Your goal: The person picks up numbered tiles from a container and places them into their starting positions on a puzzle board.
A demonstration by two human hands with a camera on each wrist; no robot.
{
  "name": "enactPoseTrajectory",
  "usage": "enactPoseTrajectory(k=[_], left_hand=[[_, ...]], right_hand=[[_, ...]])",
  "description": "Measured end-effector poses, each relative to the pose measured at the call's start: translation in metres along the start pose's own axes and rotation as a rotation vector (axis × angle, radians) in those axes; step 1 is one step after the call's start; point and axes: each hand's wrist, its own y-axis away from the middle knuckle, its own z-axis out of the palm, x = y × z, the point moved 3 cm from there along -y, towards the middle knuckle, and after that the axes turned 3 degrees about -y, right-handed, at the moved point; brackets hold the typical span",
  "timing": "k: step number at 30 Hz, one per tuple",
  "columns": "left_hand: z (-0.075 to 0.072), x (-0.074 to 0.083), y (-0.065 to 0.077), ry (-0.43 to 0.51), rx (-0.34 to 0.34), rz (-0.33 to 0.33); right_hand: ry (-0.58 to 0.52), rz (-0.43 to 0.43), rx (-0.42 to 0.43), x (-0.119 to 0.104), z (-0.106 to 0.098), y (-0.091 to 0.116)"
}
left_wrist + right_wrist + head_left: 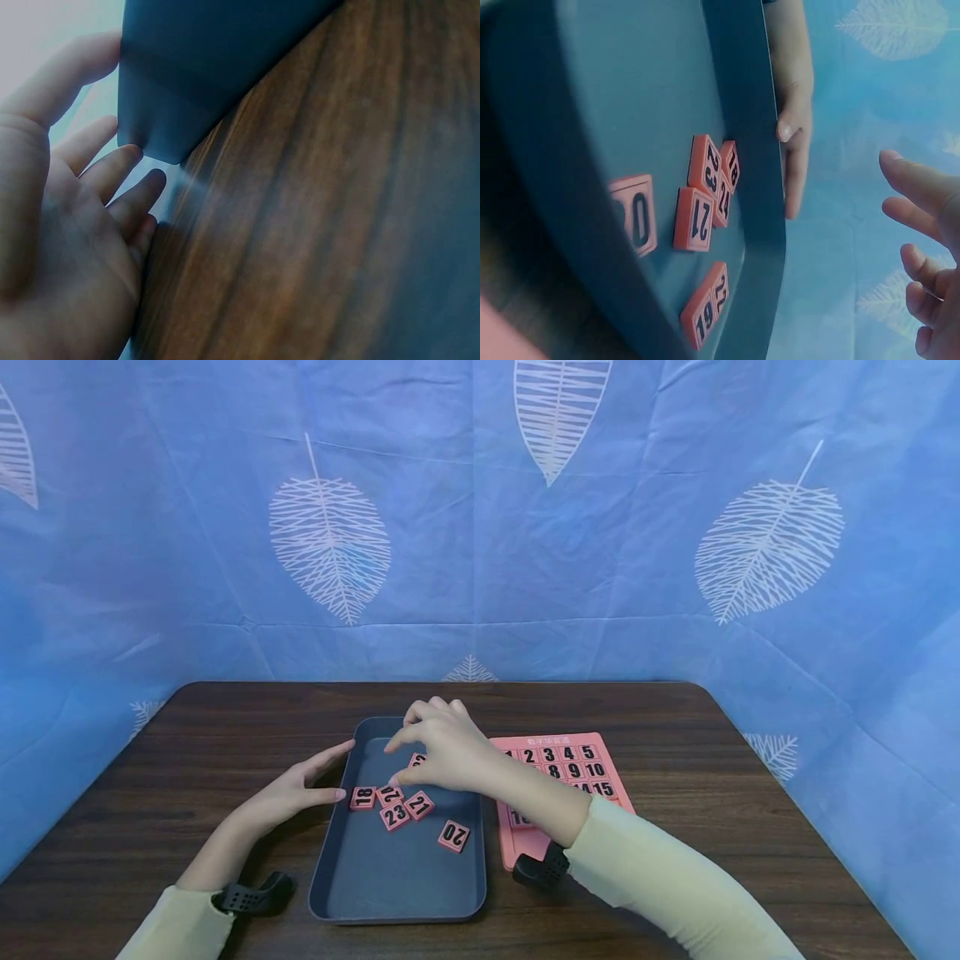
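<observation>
A dark grey rectangular tray (405,889) holds several pink number tiles with black digits. Against its left rim rest the thumb and fingertips of my left hand (288,789), fingers extended, beside tile 18 (363,797). My right hand (448,747) hovers over the far half of the tray, thumb and index finger apart, nothing between them. Below it, tile 24 (389,795), tile 23 (394,815) and tile 21 (419,805) cluster together. Tile 20 (453,835) lies nearer the right rim. In the right wrist view, tile 19 (701,324) and tile 22 (721,291) sit side by side.
Right of the tray lies a pink number board (611,777) with rows of numbered tiles, partly covered by my right forearm. Both stand on a dark wood table (720,835). Behind the table hangs a blue cloth (480,543) with white leaf prints.
</observation>
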Motion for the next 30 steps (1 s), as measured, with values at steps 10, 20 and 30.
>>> enactPoseTrajectory(k=[10, 20, 30], left_hand=[[0.0, -0.001, 0.0, -0.009, 0.003, 0.004], [-0.001, 0.001, 0.0, -0.009, -0.002, 0.012], [-0.001, 0.002, 0.0, -0.013, -0.005, 0.028]], right_hand=[[0.03, 0.07, -0.138, 0.003, 0.035, -0.038], [0.077, 0.155, -0.186, 0.004, 0.068, -0.05], [0.083, 0.196, -0.226, 0.003, 0.086, -0.046]])
